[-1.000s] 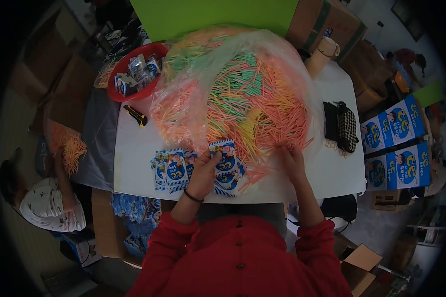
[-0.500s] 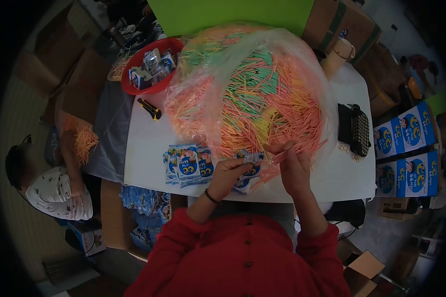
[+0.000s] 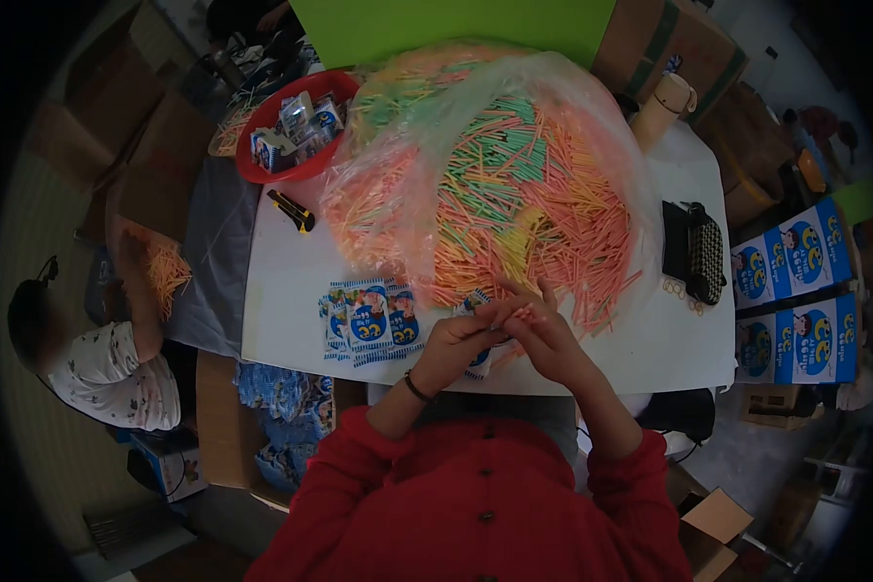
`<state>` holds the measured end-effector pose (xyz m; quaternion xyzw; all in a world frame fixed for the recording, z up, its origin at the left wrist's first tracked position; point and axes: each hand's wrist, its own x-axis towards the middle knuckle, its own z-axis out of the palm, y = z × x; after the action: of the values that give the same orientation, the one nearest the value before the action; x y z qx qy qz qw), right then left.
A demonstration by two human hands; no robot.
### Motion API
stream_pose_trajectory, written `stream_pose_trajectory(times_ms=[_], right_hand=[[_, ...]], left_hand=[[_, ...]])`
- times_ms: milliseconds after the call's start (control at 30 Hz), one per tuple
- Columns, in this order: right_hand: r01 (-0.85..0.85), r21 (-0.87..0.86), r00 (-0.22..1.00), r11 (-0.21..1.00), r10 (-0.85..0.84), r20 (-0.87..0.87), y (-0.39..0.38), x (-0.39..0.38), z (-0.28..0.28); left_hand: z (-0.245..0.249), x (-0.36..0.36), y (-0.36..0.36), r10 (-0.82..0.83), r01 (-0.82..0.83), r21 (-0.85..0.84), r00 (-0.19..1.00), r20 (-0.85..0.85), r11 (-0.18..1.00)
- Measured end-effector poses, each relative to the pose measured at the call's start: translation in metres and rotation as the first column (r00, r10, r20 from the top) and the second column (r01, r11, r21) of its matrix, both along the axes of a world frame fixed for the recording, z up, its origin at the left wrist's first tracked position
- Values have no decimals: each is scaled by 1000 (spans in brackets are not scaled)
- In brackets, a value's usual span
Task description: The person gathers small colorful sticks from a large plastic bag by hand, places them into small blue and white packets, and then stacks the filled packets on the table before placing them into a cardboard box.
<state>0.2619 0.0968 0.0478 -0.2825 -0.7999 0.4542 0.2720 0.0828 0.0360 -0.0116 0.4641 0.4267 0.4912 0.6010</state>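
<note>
Near the table's front edge my left hand (image 3: 453, 347) is closed on a small blue-and-white packet (image 3: 477, 361), partly hidden by the fingers. My right hand (image 3: 545, 339) meets it from the right, its fingers closed round a few pink sticks (image 3: 523, 313). Beyond both hands lies a large clear plastic bag (image 3: 422, 209), open, with a heap of pink, green and yellow sticks (image 3: 495, 145). Left of my left hand, several printed packets (image 3: 370, 318) lie overlapping on the white table (image 3: 286, 257).
A red basket (image 3: 252, 167) of packets and a yellow-black cutter (image 3: 292, 210) are at the left. At the right are a beige bottle (image 3: 662, 112), a checkered pouch (image 3: 706, 257) and blue boxes (image 3: 813, 339). Another person (image 3: 112, 373) sits at the far left.
My right hand has moved left, bringing the sticks to my left hand and the packet. The person at the left has shifted slightly.
</note>
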Motion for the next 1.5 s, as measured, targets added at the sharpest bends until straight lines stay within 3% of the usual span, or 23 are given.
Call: stream_pose_trajectory(times_ms=[67,200,333,433,500,567,700,833,900,933,967,1000,1033,1067,1100,1133,1200,1333,1400,1433,1467,1500], right_hand=[[32,27,998,999,-34,61,-4,1,2],[46,82,983,996,-60,176,4,17,1],[120,-53,992,991,-118,47,11,44,17],[262,62,945,963,-269,188,23,84,17],[68,427,712,902,-344,612,29,106,7],[40,506,701,861,-386,600,26,111,-7],[15,618,717,786,-439,542,34,114,-23],[-5,533,725,846,-364,585,44,112,-22],[145,467,801,872,-380,462,40,108,-14],[137,465,805,875,-372,462,34,102,-9],[355,239,848,904,-419,325,26,91,-4],[511,-35,846,859,-495,197,18,79,-2],[507,-38,849,861,-490,197,11,67,-5],[428,-244,877,871,-465,-123,5,55,-9],[280,-405,780,870,-452,-432,1,45,-13],[281,-406,778,870,-454,-434,0,39,-16],[206,-321,744,924,-361,-562,1,29,-20],[198,-263,723,944,-322,-612,-5,10,-19],[453,-34,852,891,-443,-279,-10,8,-20],[452,-32,852,892,-442,-280,-8,9,-18],[390,228,913,892,-342,-224,-5,11,-13],[290,469,957,835,-254,-140,-2,12,-10]], left_hand=[[-11,5,2,-31,27,26,984,177,999],[-7,13,8,-20,26,-27,977,214,999],[-10,11,15,-81,96,-55,971,226,994],[3,10,14,-42,64,-65,954,297,996],[4,9,16,3,23,-71,938,346,997],[-1,9,17,104,-79,-101,955,279,992],[-5,16,15,124,-121,-30,976,179,992],[1,17,7,90,-90,28,996,29,996],[2,14,4,107,-106,54,994,-18,993],[4,13,3,104,-103,43,994,-42,994],[4,12,3,101,-99,33,993,-66,995],[3,12,3,108,-106,30,992,-67,994],[3,12,4,113,-104,75,984,-138,992],[2,14,4,118,-95,120,971,-209,988],[3,15,5,117,-93,118,970,-211,989],[5,16,6,131,-94,154,959,-253,984],[6,19,7,149,-94,192,944,-294,977],[10,19,8,150,-104,167,945,-292,980],[12,22,9,128,-95,131,956,-264,987],[13,24,9,111,-95,100,981,-159,990],[13,25,9,97,-93,70,994,-51,993],[12,25,9,101,-97,72,994,-51,993]])
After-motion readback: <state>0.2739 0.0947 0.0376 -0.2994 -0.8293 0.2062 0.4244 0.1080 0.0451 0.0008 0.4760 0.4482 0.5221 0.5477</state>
